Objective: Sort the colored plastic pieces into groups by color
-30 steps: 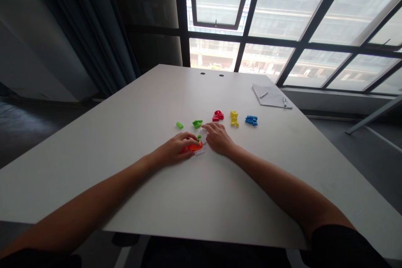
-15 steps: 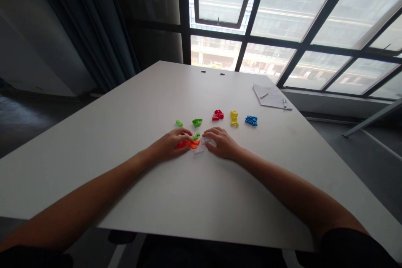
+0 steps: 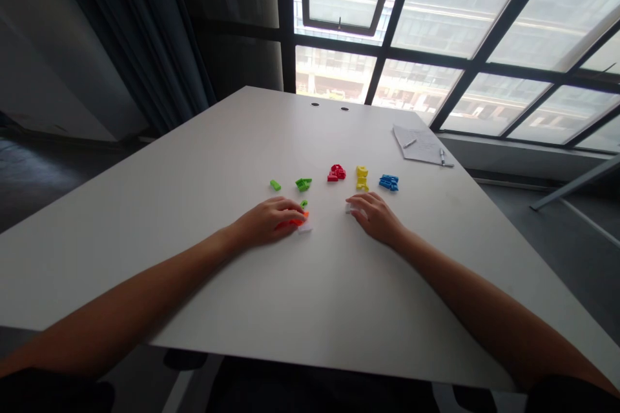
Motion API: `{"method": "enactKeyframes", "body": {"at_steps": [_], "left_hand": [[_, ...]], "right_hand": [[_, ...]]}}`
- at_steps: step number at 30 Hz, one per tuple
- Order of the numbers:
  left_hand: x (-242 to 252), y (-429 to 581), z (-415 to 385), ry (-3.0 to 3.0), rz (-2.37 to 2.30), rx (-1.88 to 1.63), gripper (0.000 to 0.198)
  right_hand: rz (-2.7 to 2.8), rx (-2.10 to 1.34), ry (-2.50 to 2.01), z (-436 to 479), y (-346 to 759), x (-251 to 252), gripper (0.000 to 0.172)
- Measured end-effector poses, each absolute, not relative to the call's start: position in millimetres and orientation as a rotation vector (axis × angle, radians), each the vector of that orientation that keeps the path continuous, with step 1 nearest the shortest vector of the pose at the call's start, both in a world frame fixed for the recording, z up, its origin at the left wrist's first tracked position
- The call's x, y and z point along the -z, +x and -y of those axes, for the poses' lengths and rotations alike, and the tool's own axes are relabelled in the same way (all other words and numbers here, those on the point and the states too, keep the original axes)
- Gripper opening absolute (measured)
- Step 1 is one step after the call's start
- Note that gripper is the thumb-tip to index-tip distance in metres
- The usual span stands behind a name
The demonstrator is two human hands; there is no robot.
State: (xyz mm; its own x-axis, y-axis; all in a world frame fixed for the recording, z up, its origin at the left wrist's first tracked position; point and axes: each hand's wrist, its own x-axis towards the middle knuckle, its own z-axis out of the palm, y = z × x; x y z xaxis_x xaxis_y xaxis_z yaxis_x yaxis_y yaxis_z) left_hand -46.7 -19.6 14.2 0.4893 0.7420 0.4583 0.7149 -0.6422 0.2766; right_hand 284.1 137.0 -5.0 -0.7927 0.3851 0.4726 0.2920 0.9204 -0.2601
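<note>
My left hand (image 3: 268, 221) rests on the table with its fingers curled over small orange plastic pieces (image 3: 300, 219), which they partly hide. A white plastic piece (image 3: 305, 228) lies just beside its fingertips, and a small green piece (image 3: 303, 204) sits beyond them. To the right, my right hand (image 3: 375, 216) has thumb and fingers closed around white plastic pieces (image 3: 349, 208), mostly covered by the fingers. How many are in its grasp is hidden.
Beyond my hands stand a lone green piece (image 3: 276, 185), a green group (image 3: 303, 184), a red group (image 3: 336, 173), a yellow group (image 3: 361, 178) and a blue group (image 3: 389, 182). Paper (image 3: 419, 144) with pens lies at the far right of the white table (image 3: 300, 297).
My right hand has slid to the right with white pieces, away from the pile. My left hand has closed further over the orange pieces.
</note>
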Motion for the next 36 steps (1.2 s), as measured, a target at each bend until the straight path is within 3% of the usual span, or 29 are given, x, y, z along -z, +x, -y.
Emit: {"method": "enactKeyframes", "body": {"at_steps": [12,17,20,27,29,33,36], "left_hand": [[-13,-31,15,2.622,-1.384,-0.895,0.018],[-11,-29,15,2.594,-1.462,-0.874,0.032],[-12,-29,15,2.6,-1.441,-0.853,0.029],[-13,-30,19,2.609,-1.365,-0.83,0.024],[-13,-29,20,2.61,-1.35,-0.824,0.024],[-12,-23,20,2.614,-1.329,-0.825,0.025],[-14,-19,21,2.647,-1.279,-0.806,0.027]], "right_hand": [[2.617,-0.122,-0.114,-59,238,-12,0.039],[2.655,-0.127,-0.089,-50,231,-9,0.026],[2.638,-0.153,-0.122,-53,233,-9,0.019],[2.654,-0.117,-0.302,-87,262,-14,0.021],[2.635,-0.093,-0.399,-100,272,-14,0.027],[2.623,-0.069,-0.474,-114,277,-9,0.062],[2.65,-0.069,-0.464,-119,274,-3,0.055]]}}
